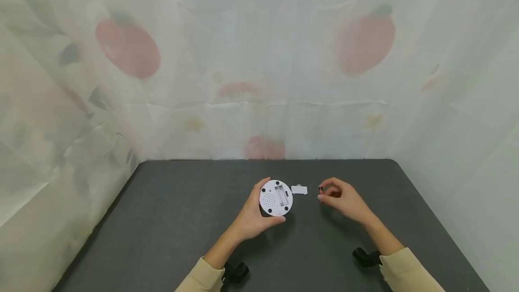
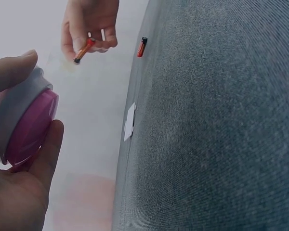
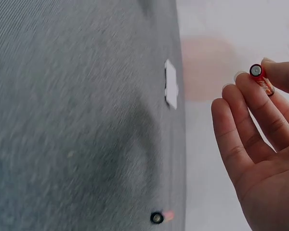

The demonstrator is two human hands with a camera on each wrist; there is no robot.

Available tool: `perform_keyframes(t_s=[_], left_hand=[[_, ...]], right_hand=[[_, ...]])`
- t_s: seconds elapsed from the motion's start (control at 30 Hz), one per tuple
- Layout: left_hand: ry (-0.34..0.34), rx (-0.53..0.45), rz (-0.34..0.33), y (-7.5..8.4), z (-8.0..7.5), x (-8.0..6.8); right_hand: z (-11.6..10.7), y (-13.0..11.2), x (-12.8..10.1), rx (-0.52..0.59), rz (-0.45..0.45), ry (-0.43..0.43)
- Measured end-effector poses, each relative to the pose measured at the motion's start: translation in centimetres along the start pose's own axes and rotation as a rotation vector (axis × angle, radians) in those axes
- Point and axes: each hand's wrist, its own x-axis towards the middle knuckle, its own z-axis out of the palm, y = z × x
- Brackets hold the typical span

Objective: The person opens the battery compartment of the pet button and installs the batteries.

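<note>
Round white device (image 1: 276, 198), underside up with its battery bay open, gripped in left hand (image 1: 253, 220) with fingers curled round the rim, above mid-surface near the far edge. Pink face shows in the left wrist view. Right hand (image 1: 344, 199) pinches a red battery (image 1: 320, 189) at its fingertips. Battery cover (image 1: 299, 189) lies between the hands on the dark surface (image 1: 170, 220). A second battery (image 2: 142, 46) lies on the surface near the right hand.
</note>
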Motion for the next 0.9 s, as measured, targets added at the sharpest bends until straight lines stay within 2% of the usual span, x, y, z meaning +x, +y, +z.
perform_keyframes(t_s=[0.2, 0.4, 0.9], left_hand=[[-0.004, 0.001, 0.006, 0.1, 0.1, -0.1], [-0.01, -0.012, -0.002, 0.1, 0.0, -0.3], [-0.038, -0.017, -0.005, 0.3, -0.1, -0.4]], right_hand=[[0.5, -1.3, 0.1, 0.061, -0.007, 0.009], [1.0, -2.5, 0.4, 0.057, -0.02, 0.047], [2.3, -5.4, 1.3, 0.132, -0.106, 0.105]])
